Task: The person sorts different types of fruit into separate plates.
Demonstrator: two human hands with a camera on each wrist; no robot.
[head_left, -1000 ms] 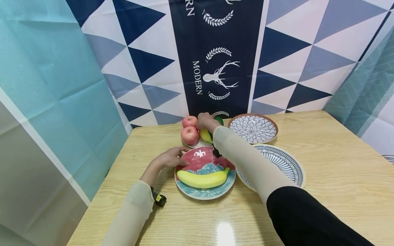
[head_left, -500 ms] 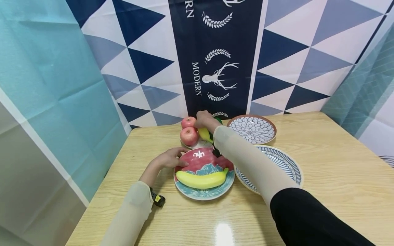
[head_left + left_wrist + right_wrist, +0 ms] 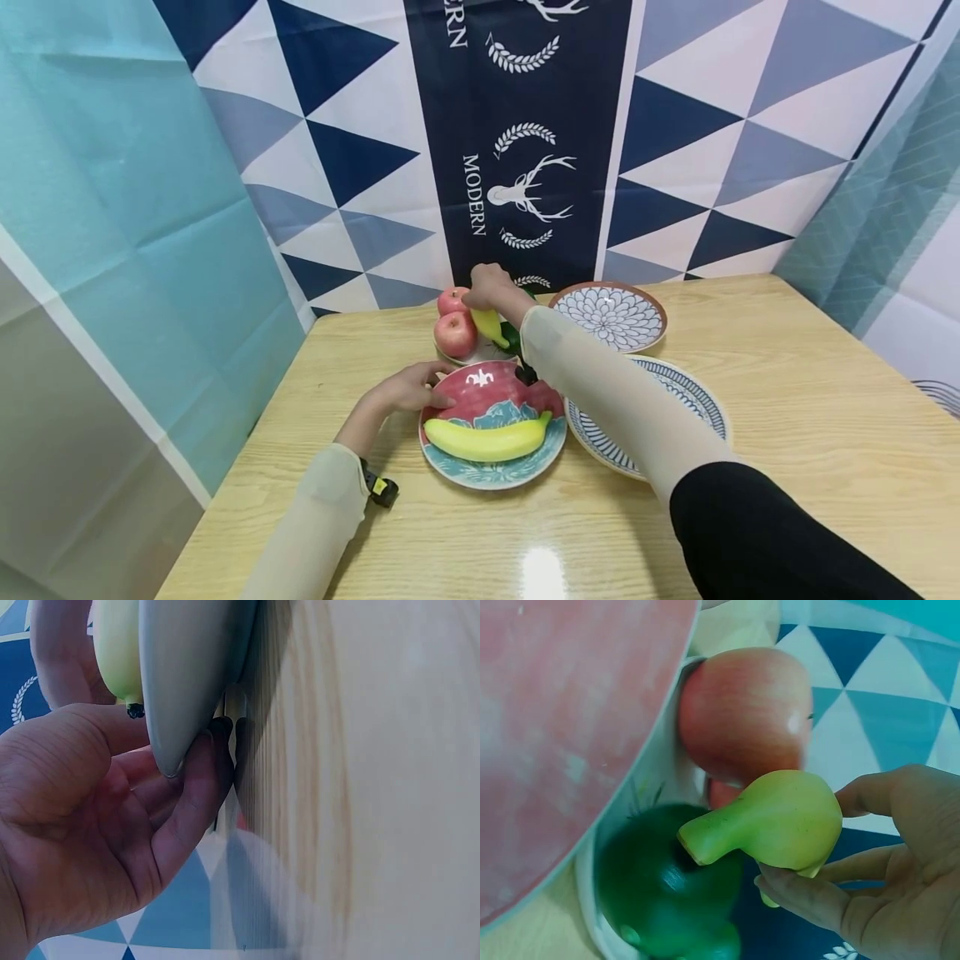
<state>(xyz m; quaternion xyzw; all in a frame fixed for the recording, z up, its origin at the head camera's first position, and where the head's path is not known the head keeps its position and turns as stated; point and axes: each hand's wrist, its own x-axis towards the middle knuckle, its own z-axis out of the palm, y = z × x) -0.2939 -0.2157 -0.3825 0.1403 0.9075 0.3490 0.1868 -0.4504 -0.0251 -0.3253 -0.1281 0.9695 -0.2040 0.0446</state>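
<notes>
In the head view my left hand grips the left rim of a pink-and-blue plate. In the left wrist view the thumb lies over the rim and the fingers curl beneath it. A large yellow banana lies across this plate. At the back, my right hand pinches a second banana with a greenish stem, held above a white plate. Two red apples and a glossy dark green rounded thing, its kind unclear, sit on that white plate.
Right of the pink plate lies a blue-patterned plate, partly hidden by my right forearm. Behind it stands a brown-rimmed plate with a petal pattern. A patterned cloth hangs along the table's back edge.
My right hand has risen slightly and shifted left with the banana, uncovering more of the dark green thing. The left hand stays on the plate's rim. The head view has shifted a little.
</notes>
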